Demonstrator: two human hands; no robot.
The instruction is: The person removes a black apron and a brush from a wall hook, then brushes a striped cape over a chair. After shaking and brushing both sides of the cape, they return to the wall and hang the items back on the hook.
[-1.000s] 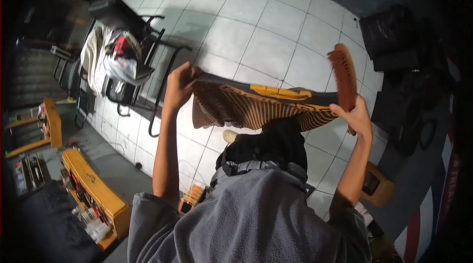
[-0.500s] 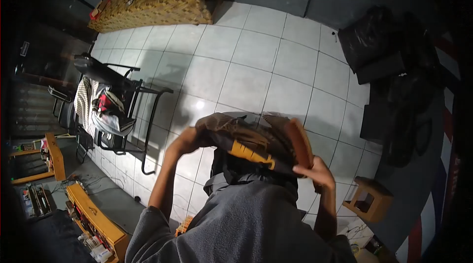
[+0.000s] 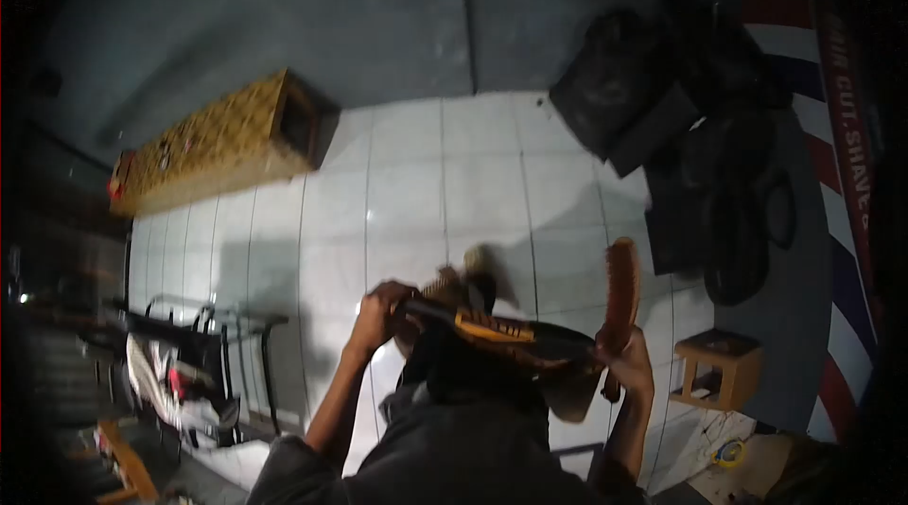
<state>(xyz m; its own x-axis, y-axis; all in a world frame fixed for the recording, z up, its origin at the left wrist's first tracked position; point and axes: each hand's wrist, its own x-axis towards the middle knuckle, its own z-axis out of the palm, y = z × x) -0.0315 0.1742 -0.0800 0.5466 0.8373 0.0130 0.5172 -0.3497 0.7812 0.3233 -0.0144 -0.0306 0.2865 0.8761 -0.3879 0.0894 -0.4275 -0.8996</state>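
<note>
A dark folded cloth (image 3: 558,342) with a yellow-orange print stretches across the front of my body at waist height. Its left end is in my left hand (image 3: 380,318), whose fingers are closed round it. My right hand (image 3: 628,360) is closed round the lower part of a curved wooden brush (image 3: 621,287) with reddish-brown bristles, which stands nearly upright. The cloth's right end reaches that same hand. Some brown material hangs below the cloth near the brush, and motion blurs its details.
A woven bench (image 3: 213,150) stands against the grey wall. Black bags and cases (image 3: 719,146) are piled at right beside a striped barber sign (image 3: 832,183). A small wooden stool (image 3: 721,371) stands nearer. At left, a black-framed chair (image 3: 203,344) holds cloths.
The view has swung to the left and up. The cloth has been pulled straighter and flatter, and the brush now stands more upright and clear of it in my right hand.
</note>
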